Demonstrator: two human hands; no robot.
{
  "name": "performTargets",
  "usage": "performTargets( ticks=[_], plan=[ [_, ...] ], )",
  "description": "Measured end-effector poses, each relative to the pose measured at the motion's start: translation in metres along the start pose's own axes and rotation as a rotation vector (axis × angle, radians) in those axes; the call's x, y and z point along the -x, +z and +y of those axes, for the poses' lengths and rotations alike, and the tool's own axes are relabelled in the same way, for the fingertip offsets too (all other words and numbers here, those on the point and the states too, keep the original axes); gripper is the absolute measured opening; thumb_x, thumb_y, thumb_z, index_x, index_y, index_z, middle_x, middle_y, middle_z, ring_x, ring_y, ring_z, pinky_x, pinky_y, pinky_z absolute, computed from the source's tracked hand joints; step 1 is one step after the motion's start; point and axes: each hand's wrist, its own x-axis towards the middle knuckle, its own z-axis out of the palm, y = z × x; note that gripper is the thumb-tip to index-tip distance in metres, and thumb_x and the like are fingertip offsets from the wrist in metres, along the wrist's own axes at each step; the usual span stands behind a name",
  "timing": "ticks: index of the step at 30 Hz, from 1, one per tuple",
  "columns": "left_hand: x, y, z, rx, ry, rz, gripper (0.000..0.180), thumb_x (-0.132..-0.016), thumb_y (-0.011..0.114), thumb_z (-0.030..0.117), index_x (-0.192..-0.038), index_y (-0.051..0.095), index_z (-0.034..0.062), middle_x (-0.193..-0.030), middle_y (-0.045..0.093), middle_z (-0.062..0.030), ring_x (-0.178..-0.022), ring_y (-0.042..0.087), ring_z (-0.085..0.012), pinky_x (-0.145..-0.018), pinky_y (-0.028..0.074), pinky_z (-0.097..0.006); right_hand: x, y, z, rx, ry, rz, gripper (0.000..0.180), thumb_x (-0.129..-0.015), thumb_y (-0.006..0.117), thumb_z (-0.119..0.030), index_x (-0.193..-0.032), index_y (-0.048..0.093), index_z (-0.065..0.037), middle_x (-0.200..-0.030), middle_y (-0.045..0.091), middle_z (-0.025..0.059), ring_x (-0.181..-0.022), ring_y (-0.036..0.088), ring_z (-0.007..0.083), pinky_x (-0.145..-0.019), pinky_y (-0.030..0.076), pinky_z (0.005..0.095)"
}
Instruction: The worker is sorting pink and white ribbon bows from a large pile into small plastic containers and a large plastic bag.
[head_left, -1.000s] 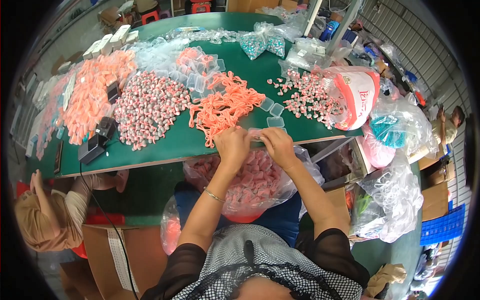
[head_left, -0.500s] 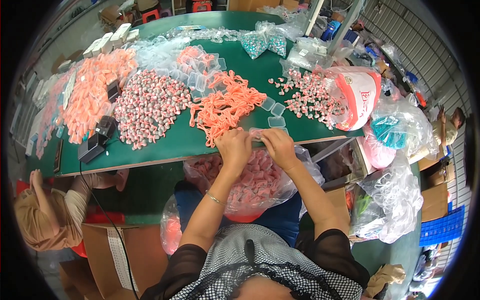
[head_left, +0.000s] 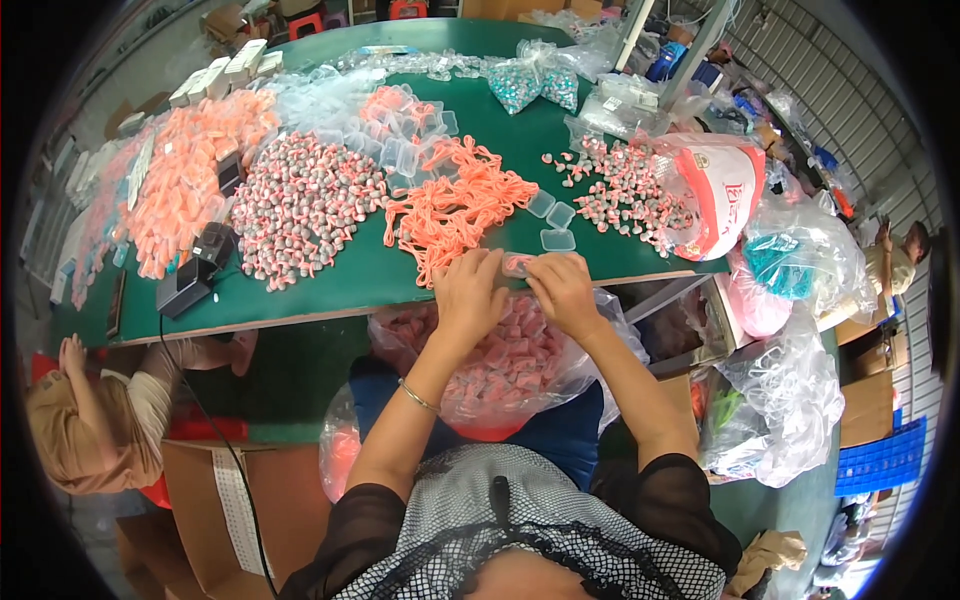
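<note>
At the table's near edge, my right hand (head_left: 563,288) pinches a small clear plastic case (head_left: 517,264) with something pink-orange inside. My left hand (head_left: 468,295) is just left of the case, fingers bent and thumb apart, with nothing visible in it. Beyond my left hand lies a pile of bundled orange cords (head_left: 462,205). Clear plastic boxes (head_left: 558,240) lie beyond my right hand. Below the table edge, a clear bag (head_left: 505,365) full of pink-filled cases rests by my lap.
Pink-and-grey small pieces (head_left: 300,205) are heaped at left, with more spilling from a red-and-white sack (head_left: 715,190) at right. Orange pieces (head_left: 195,180) cover the far left, near a black device (head_left: 190,285). Another person (head_left: 100,430) sits at left, beside a cardboard box (head_left: 290,510).
My left fingers have come off the case and moved slightly left. The case stays in my right hand, now showing more of its pink-orange contents.
</note>
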Motion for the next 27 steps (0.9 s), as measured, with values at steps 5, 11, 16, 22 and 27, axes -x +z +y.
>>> performTargets(
  ticks=[5, 11, 16, 22, 27],
  plan=[
    [-0.013, -0.004, -0.005, -0.037, 0.211, -0.028, 0.048, -0.068, 0.076, 0.020, -0.113, 0.064, 0.0115, -0.109, 0.061, -0.0037, -0.100, 0.055, -0.0257, -0.082, 0.038, -0.040, 0.001, 0.000, -0.002, -0.022, 0.055, -0.045, 0.027, -0.074, 0.073, -0.011, -0.099, 0.063, -0.006, -0.100, 0.064, 0.0107, -0.095, 0.060, 0.0283, -0.087, 0.041, 0.0416],
    [-0.006, 0.006, -0.011, -0.117, 0.326, 0.052, 0.035, -0.067, 0.075, 0.017, -0.099, 0.066, 0.0121, -0.101, 0.063, -0.0012, -0.094, 0.056, -0.0229, -0.080, 0.039, -0.039, 0.011, 0.003, -0.011, -0.034, 0.015, -0.069, 0.036, -0.072, 0.073, -0.007, -0.106, 0.063, -0.006, -0.100, 0.060, 0.0098, -0.093, 0.059, 0.0283, -0.085, 0.042, 0.0416],
    [-0.007, 0.006, -0.015, -0.098, 0.435, 0.140, 0.030, -0.066, 0.074, 0.015, -0.093, 0.064, 0.0109, -0.098, 0.062, -0.0018, -0.091, 0.057, -0.0216, -0.077, 0.040, -0.037, 0.015, 0.005, -0.007, -0.066, -0.019, -0.029, 0.036, -0.074, 0.070, -0.006, -0.108, 0.061, -0.004, -0.095, 0.058, 0.0110, -0.090, 0.058, 0.0289, -0.081, 0.044, 0.0391],
    [0.003, -0.007, -0.019, 0.182, 0.434, -0.044, 0.019, -0.073, 0.070, 0.015, -0.088, 0.061, 0.0062, -0.090, 0.061, -0.0092, -0.089, 0.059, -0.0286, -0.074, 0.044, -0.041, 0.019, -0.004, -0.025, -0.314, 0.193, -0.094, 0.029, -0.079, 0.068, -0.006, -0.107, 0.062, -0.004, -0.092, 0.057, 0.0121, -0.083, 0.060, 0.0303, -0.070, 0.049, 0.0356],
    [0.031, -0.004, -0.015, 0.358, 0.270, -0.077, 0.019, -0.078, 0.071, 0.016, -0.088, 0.062, 0.0030, -0.086, 0.060, -0.0122, -0.076, 0.060, -0.0320, -0.066, 0.049, -0.040, 0.015, -0.020, -0.027, -0.392, 0.212, -0.288, 0.024, -0.081, 0.068, -0.010, -0.104, 0.064, -0.005, -0.092, 0.059, 0.0107, -0.084, 0.060, 0.0301, -0.070, 0.049, 0.0365]
  ],
)
